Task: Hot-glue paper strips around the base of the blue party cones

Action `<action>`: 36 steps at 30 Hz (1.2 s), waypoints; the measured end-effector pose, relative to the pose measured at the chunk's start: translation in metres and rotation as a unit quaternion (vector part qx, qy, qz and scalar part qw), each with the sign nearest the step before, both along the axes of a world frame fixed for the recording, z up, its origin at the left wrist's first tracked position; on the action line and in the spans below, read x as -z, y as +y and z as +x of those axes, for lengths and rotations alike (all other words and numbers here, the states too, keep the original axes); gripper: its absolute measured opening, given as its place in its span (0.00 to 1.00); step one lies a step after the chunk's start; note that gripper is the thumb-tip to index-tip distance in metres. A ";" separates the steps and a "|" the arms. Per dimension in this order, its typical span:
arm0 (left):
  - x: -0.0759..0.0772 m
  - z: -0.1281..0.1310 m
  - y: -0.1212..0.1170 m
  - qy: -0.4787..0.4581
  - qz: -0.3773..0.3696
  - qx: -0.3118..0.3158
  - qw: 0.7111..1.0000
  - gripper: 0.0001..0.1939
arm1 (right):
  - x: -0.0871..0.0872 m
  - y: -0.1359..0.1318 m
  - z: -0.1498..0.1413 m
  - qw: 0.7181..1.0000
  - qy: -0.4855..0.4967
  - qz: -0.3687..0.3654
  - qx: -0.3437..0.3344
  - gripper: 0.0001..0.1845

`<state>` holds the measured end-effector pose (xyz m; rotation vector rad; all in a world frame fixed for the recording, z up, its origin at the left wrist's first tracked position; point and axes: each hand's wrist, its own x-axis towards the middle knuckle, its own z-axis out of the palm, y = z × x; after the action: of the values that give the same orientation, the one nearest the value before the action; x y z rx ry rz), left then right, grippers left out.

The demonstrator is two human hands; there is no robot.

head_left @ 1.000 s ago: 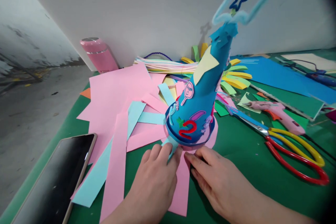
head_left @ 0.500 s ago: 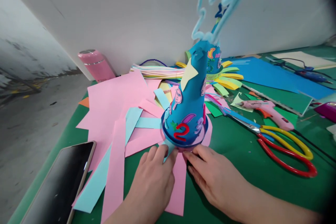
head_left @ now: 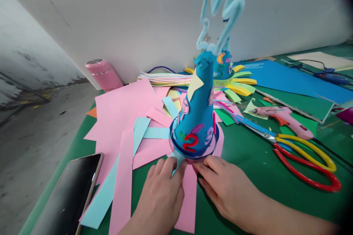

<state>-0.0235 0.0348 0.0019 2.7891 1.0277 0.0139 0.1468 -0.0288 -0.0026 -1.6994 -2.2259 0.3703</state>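
Observation:
A blue paper cone hat (head_left: 199, 114) stands in front of me, with a red 2, stickers and a light-blue pipe cleaner (head_left: 212, 11) bent in zigzags on its tip. Around its foot runs a dark blue band, over a pink paper brim with pink and light-blue strips. My left hand (head_left: 162, 187) is closed at the front of the brim, its fingertips on a light-blue strip and the pink strip (head_left: 187, 198). On the other side of that pink strip, my right hand (head_left: 226, 183) pinches at the brim edge. The fingertips are partly hidden.
Scissors (head_left: 309, 161) and a pink glue gun (head_left: 286, 115) lie to the right. At the left are a phone (head_left: 68, 194) and pink paper sheets (head_left: 121, 106). A pink bottle (head_left: 103, 75) and another decorated blue hat (head_left: 223, 66) stand behind.
The view has shifted, so the cone hat appears lower, farther left and less tilted, and the second hat shows behind it. Both hands keep their hold at the brim.

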 end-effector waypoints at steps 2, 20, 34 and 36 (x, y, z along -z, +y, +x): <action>-0.004 0.002 0.000 0.006 -0.008 0.000 1.000 0.23 | 0.001 -0.001 0.001 1.000 -0.001 -0.006 -0.003 0.16; 0.000 0.002 -0.001 -0.033 0.009 -0.010 0.999 0.16 | 0.001 -0.004 0.002 0.999 0.017 0.027 0.009 0.13; -0.002 0.003 -0.001 -0.038 0.023 -0.007 0.999 0.16 | 0.003 -0.001 0.001 1.000 0.003 0.025 0.011 0.15; -0.003 0.003 0.000 -0.038 0.019 -0.004 0.999 0.16 | 0.003 -0.002 0.002 1.000 0.005 0.022 0.010 0.15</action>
<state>-0.0204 0.0343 0.0045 2.7947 1.0325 0.1406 0.1484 -0.0303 -0.0061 -1.6923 -2.1913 0.3215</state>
